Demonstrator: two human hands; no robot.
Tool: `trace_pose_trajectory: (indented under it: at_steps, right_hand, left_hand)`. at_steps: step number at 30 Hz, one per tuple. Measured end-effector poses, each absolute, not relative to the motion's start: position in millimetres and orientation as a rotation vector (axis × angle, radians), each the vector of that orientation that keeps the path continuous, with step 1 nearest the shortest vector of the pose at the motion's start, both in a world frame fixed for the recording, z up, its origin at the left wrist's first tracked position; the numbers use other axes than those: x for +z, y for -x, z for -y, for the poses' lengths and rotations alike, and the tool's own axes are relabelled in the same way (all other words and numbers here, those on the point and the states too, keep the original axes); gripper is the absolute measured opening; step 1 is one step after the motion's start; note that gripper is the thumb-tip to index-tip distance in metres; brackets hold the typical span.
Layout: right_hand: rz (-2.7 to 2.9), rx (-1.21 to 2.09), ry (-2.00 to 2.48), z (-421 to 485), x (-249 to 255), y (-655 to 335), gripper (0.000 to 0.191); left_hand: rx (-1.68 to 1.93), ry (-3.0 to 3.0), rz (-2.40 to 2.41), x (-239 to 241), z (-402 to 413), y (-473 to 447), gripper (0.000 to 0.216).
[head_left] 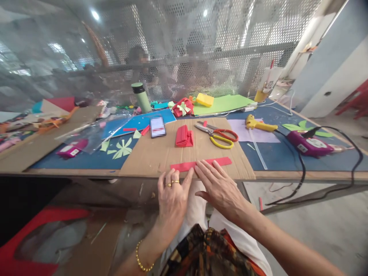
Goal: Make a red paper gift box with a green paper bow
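A folded red paper strip [221, 161] lies across the front of a cardboard sheet [152, 153] at the table's edge. My right hand [220, 188] rests flat on the strip's middle, its fingers stretched out. At the strip's left end is my left hand [174, 197], with bent fingers spread apart and tips touching the paper and the board. Just beyond the strip sits a folded red paper bundle [184, 136]. Scissors [218, 134] with orange and yellow handles lie to its right, blades apart. A phone [158, 127] with a lit screen is at its left.
At right are a yellow glue gun [260, 124], a glue stick [258, 149] and a purple extension socket [309, 143] with a looping black cable. Behind stand a green bottle [141, 98] and a drink cup [266, 85]. Paper cutouts [122, 148] lie left. A perforated metal screen [178, 50] closes the back.
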State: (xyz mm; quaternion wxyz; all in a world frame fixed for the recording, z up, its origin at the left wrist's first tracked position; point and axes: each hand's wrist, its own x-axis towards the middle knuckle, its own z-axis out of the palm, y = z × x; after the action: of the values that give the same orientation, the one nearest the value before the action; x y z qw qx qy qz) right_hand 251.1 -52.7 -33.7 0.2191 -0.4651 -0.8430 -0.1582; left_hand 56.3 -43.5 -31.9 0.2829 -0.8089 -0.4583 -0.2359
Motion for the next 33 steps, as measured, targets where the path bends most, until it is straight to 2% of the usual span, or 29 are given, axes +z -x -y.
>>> trace_pose_trajectory:
  at_steps: [12, 19, 24, 29, 33]
  right_hand:
    - [2.308, -0.403, 1.352, 61.8, -33.9, -249.0, 0.062]
    - [2.299, -0.357, 1.347, 60.2, -38.8, -250.0, 0.065]
    - [2.244, -0.415, 1.375, 61.7, -42.6, -244.9, 0.057]
    - [2.267, -0.605, 1.362, 61.2, -39.3, -238.1, 0.050]
    - [2.271, -0.623, 1.323, 60.2, -34.0, -242.3, 0.052]
  left_hand:
    - [-0.684, 2.197, 1.366, -19.6, 47.1, -32.0, 0.036]
    - [-0.667, 2.285, 1.387, -16.1, 44.6, -54.5, 0.060]
    - [-0.630, 2.497, 1.092, -27.2, 40.7, -71.4, 0.061]
    - [-0.672, 2.382, 1.065, -45.0, 36.5, -60.8, 0.065]
    - [-0.694, 2.347, 1.095, -53.4, 33.7, -54.7, 0.069]
